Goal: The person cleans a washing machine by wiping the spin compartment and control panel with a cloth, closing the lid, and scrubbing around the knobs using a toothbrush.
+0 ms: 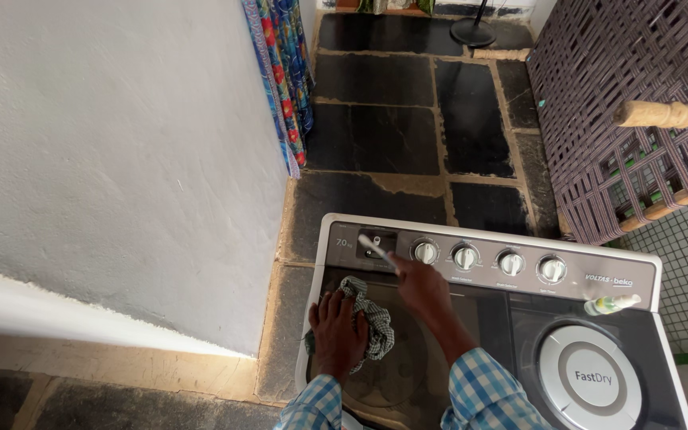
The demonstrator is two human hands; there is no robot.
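At the top-left corner of a twin-tub washing machine [646,267], the person's right hand [422,287] holds a thin white stick-like tool, probably a small brush [381,253], fingers clamped together around its handle, the tip set in the recessed inlet of the grey control panel [487,261]. The left hand [336,333] rests flat on the dark, glossy wash-tub lid, fingers closed loosely on a crumpled checked cloth [374,322], which lies just below the panel. By my judgement, detail cleaning of the recess is in hand; the next move calls for short, light strokes in that corner, then a wipe with the cloth. Four round white knobs stand in a row to the right. A small spray bottle [611,303] lies on its side above the circular spin-tub lid. Rough dark stone slabs form the floor [376,135]; a woven cot [615,103] stands at the right.
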